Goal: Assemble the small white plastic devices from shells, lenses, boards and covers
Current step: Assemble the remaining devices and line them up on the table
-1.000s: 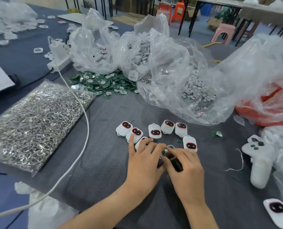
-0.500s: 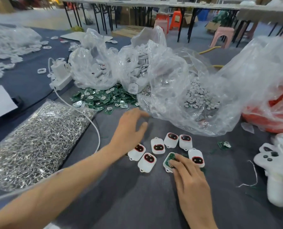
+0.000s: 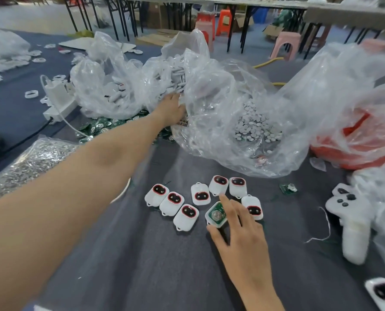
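Several small white devices [image 3: 185, 217] with red-ringed dark lenses lie in a loose cluster on the grey cloth. Among them sits an open white shell with a green board [image 3: 216, 214] facing up. My right hand [image 3: 238, 232] rests beside it, thumb and forefinger touching its edges, fingers spread. My left hand [image 3: 172, 108] is stretched far forward into the mouth of a clear plastic bag of white covers [image 3: 164, 72]; its fingertips are hidden by the plastic. A heap of green boards [image 3: 101, 125] lies under that arm.
A bag of metal rings [image 3: 29, 162] lies at the left. A clear bag holds round white discs [image 3: 254, 126]. A white screwdriver tool [image 3: 353, 225] lies at the right, an orange bag [image 3: 362, 140] behind it. A white charger with cable [image 3: 59, 97] sits at the far left.
My left hand left the shell, swept forward over the devices and reached into the bag of white covers. My right hand stayed on the shell with the board. The head tilted up.
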The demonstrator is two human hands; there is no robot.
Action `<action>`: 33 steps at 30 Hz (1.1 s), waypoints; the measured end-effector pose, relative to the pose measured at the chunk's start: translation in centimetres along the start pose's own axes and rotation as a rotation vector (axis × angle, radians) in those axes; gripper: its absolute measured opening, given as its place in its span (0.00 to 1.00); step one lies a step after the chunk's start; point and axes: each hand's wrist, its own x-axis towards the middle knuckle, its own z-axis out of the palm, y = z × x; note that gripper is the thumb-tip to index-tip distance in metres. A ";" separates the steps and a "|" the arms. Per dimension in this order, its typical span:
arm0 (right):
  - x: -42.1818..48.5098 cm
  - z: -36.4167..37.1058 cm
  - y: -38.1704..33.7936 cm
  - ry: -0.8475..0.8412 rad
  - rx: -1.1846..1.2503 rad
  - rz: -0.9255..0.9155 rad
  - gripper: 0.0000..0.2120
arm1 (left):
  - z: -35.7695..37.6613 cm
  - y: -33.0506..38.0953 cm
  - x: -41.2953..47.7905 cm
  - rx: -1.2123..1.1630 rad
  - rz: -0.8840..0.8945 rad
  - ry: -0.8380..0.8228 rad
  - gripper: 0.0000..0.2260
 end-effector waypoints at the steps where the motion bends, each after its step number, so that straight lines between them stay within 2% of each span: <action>1: 0.0 0.0 0.0 -0.010 0.009 0.007 0.33 | -0.1 -0.1 0.3 0.009 -0.031 -0.013 0.20; 3: -0.1 -0.1 -0.1 -0.024 0.012 0.014 0.34 | -0.3 -0.3 0.8 0.023 -0.062 -0.011 0.17; 7: -0.1 -0.2 -0.2 -0.008 -0.005 0.017 0.34 | -0.8 -0.5 1.4 0.137 0.021 -0.002 0.13; 11: 0.1 -0.1 -0.2 0.015 -0.028 0.011 0.34 | -0.8 -1.1 1.7 0.156 0.030 0.032 0.07; 19: 0.0 0.2 0.0 0.037 -0.060 0.009 0.33 | -2.1 -1.2 1.7 -0.001 -0.004 0.139 0.13; 25: 0.0 0.4 0.1 0.042 -0.061 0.010 0.33 | -3.0 -1.2 0.0 -0.143 -0.199 -0.084 0.15; 26: 0.1 0.4 0.1 0.045 -0.064 0.009 0.33 | -2.9 -1.5 -0.4 -0.105 -0.209 -0.109 0.16; 30: 0.1 0.4 0.2 0.046 -0.063 0.004 0.32 | -2.1 -2.2 -0.6 0.090 -0.134 0.067 0.07; 33: 0.0 0.7 0.4 0.063 -0.078 -0.003 0.28 | -2.2 -2.1 0.2 0.162 -0.116 0.204 0.06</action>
